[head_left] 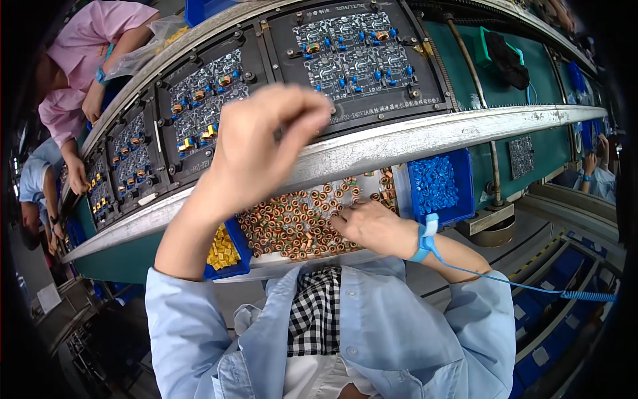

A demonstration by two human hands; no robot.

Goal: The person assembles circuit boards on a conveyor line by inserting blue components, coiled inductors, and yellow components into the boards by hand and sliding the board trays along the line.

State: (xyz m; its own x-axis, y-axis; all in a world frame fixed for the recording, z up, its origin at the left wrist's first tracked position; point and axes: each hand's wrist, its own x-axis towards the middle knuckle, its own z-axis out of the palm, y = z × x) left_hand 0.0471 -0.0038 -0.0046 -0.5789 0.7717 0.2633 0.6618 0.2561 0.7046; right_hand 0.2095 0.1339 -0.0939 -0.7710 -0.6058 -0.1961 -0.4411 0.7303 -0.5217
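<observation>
My left hand (pixel 266 139) is raised over the metal rail (pixel 392 149), just in front of a black carrier tray (pixel 286 60) holding circuit boards (pixel 355 56). Its fingers are curled in toward the thumb and blurred at the tips, so anything pinched there is hidden. My right hand (pixel 372 227) reaches down into a shallow tray of copper-wound ring coils (pixel 292 226). Bent fingers touch the coils, and I cannot see what lies between the fingertips. A blue wrist strap (pixel 423 243) with a coiled cord circles my right wrist.
Right of the coils stands a blue bin of blue disc-shaped parts (pixel 435 183); at left, a blue bin of yellow block parts (pixel 222 249). More board carriers (pixel 206 100) line the conveyor. Co-workers' hands (pixel 78 178) are at the far left. A green basket (pixel 495 50) sits at upper right.
</observation>
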